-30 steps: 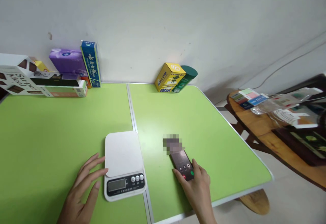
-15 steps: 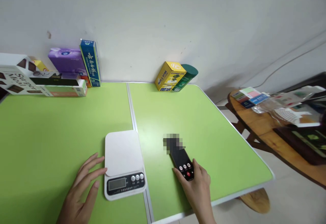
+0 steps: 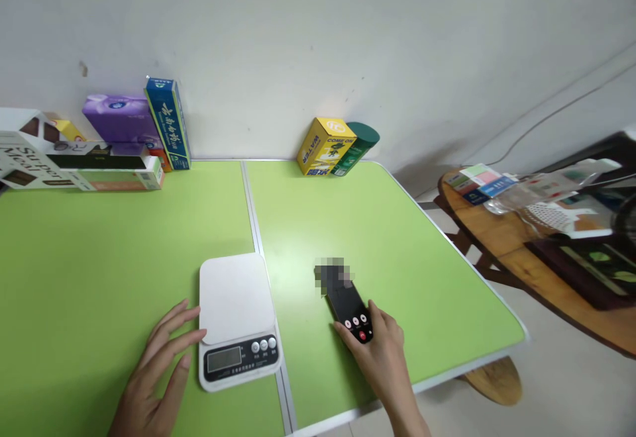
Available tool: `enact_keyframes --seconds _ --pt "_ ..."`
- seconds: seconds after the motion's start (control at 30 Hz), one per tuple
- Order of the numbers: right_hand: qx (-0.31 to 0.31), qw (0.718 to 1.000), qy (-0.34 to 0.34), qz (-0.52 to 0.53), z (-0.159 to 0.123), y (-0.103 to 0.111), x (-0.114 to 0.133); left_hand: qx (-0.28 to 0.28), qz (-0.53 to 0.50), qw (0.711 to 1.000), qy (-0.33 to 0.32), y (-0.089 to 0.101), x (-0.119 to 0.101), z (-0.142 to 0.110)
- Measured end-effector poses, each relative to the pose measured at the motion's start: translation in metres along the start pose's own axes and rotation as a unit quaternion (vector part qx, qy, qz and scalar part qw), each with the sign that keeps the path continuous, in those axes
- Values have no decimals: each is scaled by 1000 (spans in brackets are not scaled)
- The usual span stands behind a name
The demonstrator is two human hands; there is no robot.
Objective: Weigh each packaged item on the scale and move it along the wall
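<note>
A white kitchen scale (image 3: 237,298) lies on the green folding table, its small display (image 3: 224,359) blank. My left hand (image 3: 156,364) is at the scale's left side, fingers apart, with the fingertips at or just beside its edge; whether they touch, I cannot tell. To the right of the scale, a black smartphone (image 3: 348,301) lies screen up, angled away to the upper left. My right hand (image 3: 380,344) grips the phone's near end between thumb and fingers. White round icons and a red call button show on the lit screen; its far end is blurred out.
Along the wall at left stand a white carton (image 3: 30,152), a purple tissue pack (image 3: 122,119) and a blue toothpaste box (image 3: 169,122). A yellow box (image 3: 325,147) and a green bottle (image 3: 358,149) stand at the back. A wooden table (image 3: 491,251) at right bears packages.
The phone's screen has gone from an incoming call with red and green buttons to a dark call screen with one red button. Both hands keep their places; the view has shifted slightly.
</note>
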State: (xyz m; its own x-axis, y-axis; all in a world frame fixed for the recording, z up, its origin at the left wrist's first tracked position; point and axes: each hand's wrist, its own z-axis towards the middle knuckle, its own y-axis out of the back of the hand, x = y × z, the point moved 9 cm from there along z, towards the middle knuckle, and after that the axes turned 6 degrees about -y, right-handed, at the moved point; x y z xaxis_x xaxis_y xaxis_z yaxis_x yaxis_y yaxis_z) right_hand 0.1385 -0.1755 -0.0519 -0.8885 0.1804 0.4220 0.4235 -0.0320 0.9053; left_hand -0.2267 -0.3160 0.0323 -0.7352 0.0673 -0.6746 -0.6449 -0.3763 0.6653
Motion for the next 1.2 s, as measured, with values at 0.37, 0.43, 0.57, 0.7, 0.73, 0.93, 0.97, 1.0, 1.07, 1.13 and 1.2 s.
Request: enact_keyframes --seconds 0.37,0.43,0.57,0.7,0.73,0.93,0.97,1.0,1.07,1.13,1.2 --pt "55 998 -6 -24 21 -3 15 12 8 1000 -3 -2 1 -2" --pt "71 997 -16 -26 22 -4 17 17 7 1000 -3 -4 1 -2" --pt "78 996 -26 -24 22 -3 18 24 0 1000 0 -6 2 -1" --pt "53 998 -9 -14 23 -1 18 22 -10 1000 5 -7 2 0" --pt "49 999 -6 -13 23 -1 18 19 -13 1000 9 -6 2 0" --pt "51 999 -6 -18 20 -3 14 15 -12 1000 16 -6 0 2" --pt "48 999 -4 -15 19 -3 13 14 -14 1000 14 -5 -1 2" --pt "48 999 -4 -13 18 -2 11 13 -15 1000 15 -6 0 2" --pt "49 999 -4 -14 14 -2 8 16 -19 1000 18 -6 1 2" --pt "46 999 -7 -21 10 -2 5 19 -23 999 19 -7 2 0" --pt "39 999 -10 -32 6 -2 4 20 -22 999 24 -7 4 -1"
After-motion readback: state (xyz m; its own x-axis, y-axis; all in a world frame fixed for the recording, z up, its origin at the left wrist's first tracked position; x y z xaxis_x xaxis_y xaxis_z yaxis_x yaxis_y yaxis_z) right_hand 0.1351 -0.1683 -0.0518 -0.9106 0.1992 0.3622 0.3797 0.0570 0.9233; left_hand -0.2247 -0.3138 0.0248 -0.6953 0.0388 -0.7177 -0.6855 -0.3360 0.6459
